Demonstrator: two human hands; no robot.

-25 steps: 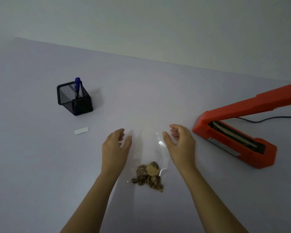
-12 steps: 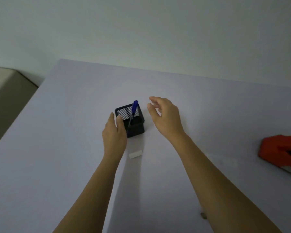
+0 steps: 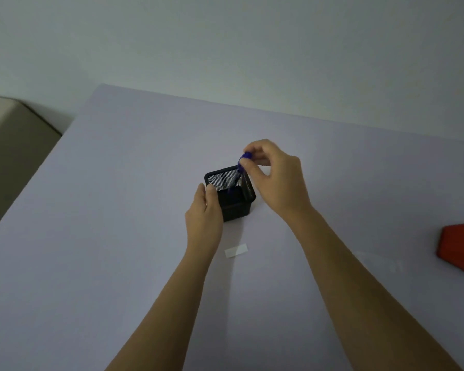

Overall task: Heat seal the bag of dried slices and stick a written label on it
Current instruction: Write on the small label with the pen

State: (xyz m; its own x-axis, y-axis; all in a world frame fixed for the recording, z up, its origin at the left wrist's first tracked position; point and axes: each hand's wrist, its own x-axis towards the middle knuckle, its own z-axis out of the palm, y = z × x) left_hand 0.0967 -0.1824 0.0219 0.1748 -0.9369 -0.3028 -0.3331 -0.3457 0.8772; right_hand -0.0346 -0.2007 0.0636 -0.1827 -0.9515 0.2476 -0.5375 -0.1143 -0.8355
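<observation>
A black mesh pen holder [image 3: 236, 202] stands mid-table with a blue pen [image 3: 237, 175] leaning in it. My right hand [image 3: 276, 180] pinches the pen's top end above the holder. My left hand [image 3: 205, 212] rests against the holder's left side, thumb on its rim, fingers hidden behind it. A small white label [image 3: 235, 250] lies flat on the table just in front of the holder, between my forearms. Only the top of the clear bag [image 3: 378, 261] shows faintly at the right; its dried slices are out of view.
The red heat sealer [image 3: 460, 247] pokes in at the right edge, only its end visible. The lilac table [image 3: 118, 236] ends at a left edge, with a beige surface [image 3: 8, 145] beyond and a pale wall behind.
My hands left the bag and went to the pen holder as the view swung left. My right hand has closed its fingertips on the pen's top; my left hand settled against the holder.
</observation>
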